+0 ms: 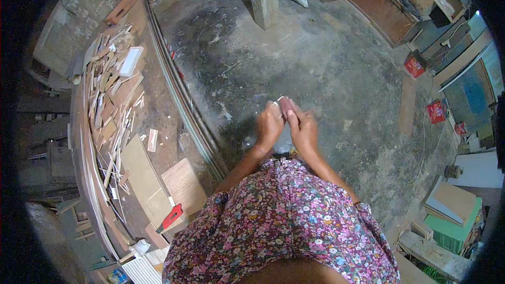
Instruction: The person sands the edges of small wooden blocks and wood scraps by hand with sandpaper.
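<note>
Straight ahead at twelve o'clock, above the concrete floor (326,73), the right hand (304,130) pinches a small reddish-brown piece (285,106) between thumb and fingers; the left hand (269,124) curls close against it, though I cannot tell whether it grips anything. With no surface directly beneath, a loosened pinch could drop the piece. At eight o'clock, a red cutter (171,217) on the littered table (158,73) might be knocked by a careless left elbow.
</note>
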`<action>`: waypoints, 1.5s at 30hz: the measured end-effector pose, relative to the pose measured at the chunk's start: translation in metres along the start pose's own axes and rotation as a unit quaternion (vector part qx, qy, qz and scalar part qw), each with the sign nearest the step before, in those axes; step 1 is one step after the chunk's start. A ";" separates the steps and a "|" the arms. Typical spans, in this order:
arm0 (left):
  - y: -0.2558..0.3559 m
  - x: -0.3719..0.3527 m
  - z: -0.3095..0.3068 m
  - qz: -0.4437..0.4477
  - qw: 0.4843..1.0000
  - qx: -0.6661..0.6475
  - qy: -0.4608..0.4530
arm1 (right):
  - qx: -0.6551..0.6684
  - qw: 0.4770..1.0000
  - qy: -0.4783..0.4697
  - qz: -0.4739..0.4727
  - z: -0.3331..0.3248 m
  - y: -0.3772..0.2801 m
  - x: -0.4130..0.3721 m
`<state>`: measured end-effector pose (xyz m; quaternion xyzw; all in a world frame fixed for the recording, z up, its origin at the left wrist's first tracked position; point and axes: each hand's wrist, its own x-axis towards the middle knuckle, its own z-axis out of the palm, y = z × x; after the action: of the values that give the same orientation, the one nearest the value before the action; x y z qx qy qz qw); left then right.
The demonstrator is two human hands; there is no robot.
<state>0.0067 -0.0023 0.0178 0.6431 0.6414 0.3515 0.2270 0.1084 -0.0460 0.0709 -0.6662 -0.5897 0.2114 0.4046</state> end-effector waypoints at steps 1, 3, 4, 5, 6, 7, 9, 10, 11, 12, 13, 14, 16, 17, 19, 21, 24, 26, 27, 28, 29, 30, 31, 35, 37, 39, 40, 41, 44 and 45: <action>-0.003 0.001 0.002 0.019 1.000 -0.004 0.012 | -0.010 1.000 -0.017 0.005 -0.003 -0.006 -0.003; -0.013 -0.002 0.007 0.057 0.998 -0.012 0.033 | 0.027 1.000 -0.010 0.003 0.010 0.014 0.002; -0.005 -0.007 0.002 0.083 0.996 -0.003 0.039 | 0.054 0.999 0.001 -0.006 0.017 0.026 0.011; -0.005 -0.009 0.003 0.079 0.996 -0.013 0.040 | 0.081 0.997 0.013 -0.015 0.023 0.035 0.015; -0.005 -0.009 0.005 0.076 0.996 -0.022 0.041 | 0.059 0.998 0.015 -0.014 0.020 0.030 0.014; -0.005 -0.007 0.005 0.074 0.996 -0.032 0.042 | 0.038 0.999 0.017 -0.014 0.014 0.021 0.013; -0.006 -0.003 0.004 0.039 0.999 -0.016 0.019 | 0.016 1.000 0.008 -0.009 0.007 0.008 0.004; -0.007 -0.001 0.003 0.021 1.000 -0.008 0.009 | 0.017 1.000 -0.001 -0.009 0.005 0.003 0.000; -0.006 0.000 0.002 0.036 0.999 -0.012 0.017 | 0.019 1.000 -0.009 -0.008 0.005 0.001 -0.001; -0.004 -0.003 0.001 0.049 0.998 -0.015 0.023 | 0.027 1.000 0.000 -0.008 0.009 0.008 0.001; -0.003 -0.005 0.000 0.063 0.997 -0.020 0.029 | 0.033 0.999 0.009 -0.009 0.016 0.019 0.008; -0.002 -0.007 0.001 0.064 0.997 -0.031 0.033 | 0.040 0.999 0.020 -0.012 0.020 0.027 0.013; -0.001 -0.008 0.002 0.069 0.995 -0.051 0.040 | 0.023 1.000 0.018 0.000 0.018 0.022 0.012; -0.005 -0.005 0.004 0.056 0.996 -0.053 0.033 | 0.014 1.000 0.017 0.007 0.016 0.019 0.011; -0.016 0.000 0.009 0.027 0.998 -0.058 0.021 | -0.004 1.000 0.001 -0.008 0.008 0.003 -0.001; -0.011 -0.001 0.004 0.028 0.997 -0.065 0.023 | -0.008 1.000 0.001 -0.014 0.009 0.004 0.000; -0.003 -0.007 0.005 0.050 0.993 -0.098 0.037 | 0.002 1.000 0.017 -0.006 0.016 0.019 0.010; -0.002 -0.005 0.005 0.052 0.992 -0.108 0.035 | 0.007 1.000 0.022 0.001 0.010 0.013 0.012; -0.004 -0.003 0.006 0.040 0.993 -0.105 0.025 | -0.001 1.000 0.012 0.000 0.006 0.008 0.009; -0.006 -0.003 0.006 0.026 0.994 -0.102 0.016 | -0.009 1.000 -0.001 -0.001 0.002 0.002 0.001; -0.008 -0.002 0.005 0.020 0.996 -0.086 0.011 | -0.016 1.000 -0.012 -0.003 0.001 -0.002 -0.003; -0.008 -0.001 0.003 0.016 0.997 -0.069 0.006 | -0.011 1.000 0.002 -0.008 0.003 -0.001 0.000; -0.008 -0.001 0.003 0.010 0.999 -0.053 -0.001 | -0.007 1.000 0.015 -0.013 0.005 0.004 0.004; -0.006 -0.006 0.011 0.043 0.990 -0.127 0.036 | -0.011 0.999 0.040 -0.019 0.009 0.008 0.010; -0.004 -0.003 0.008 0.008 0.995 -0.091 0.027 | -0.025 1.000 0.004 0.000 -0.002 -0.009 0.001; -0.005 -0.002 0.005 0.000 0.997 -0.080 0.017 | -0.028 1.000 -0.010 0.005 -0.003 -0.014 -0.001; -0.005 -0.002 0.006 0.011 0.996 -0.086 0.008 | -0.024 1.000 -0.004 0.003 -0.001 -0.009 0.001; -0.006 -0.004 0.007 0.022 0.995 -0.094 -0.002 | -0.022 1.000 0.002 0.002 0.002 -0.002 0.004; -0.005 -0.005 0.013 0.044 0.990 -0.129 0.031 | 0.008 0.998 0.047 -0.033 0.009 0.011 0.010; -0.003 -0.004 0.012 0.046 0.989 -0.136 0.037 | 0.014 0.999 0.043 -0.027 0.006 0.009 0.009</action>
<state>0.0135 -0.0044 0.0071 0.6219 0.5654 0.4686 0.2722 0.1111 -0.0357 0.0623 -0.6528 -0.5866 0.1791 0.4446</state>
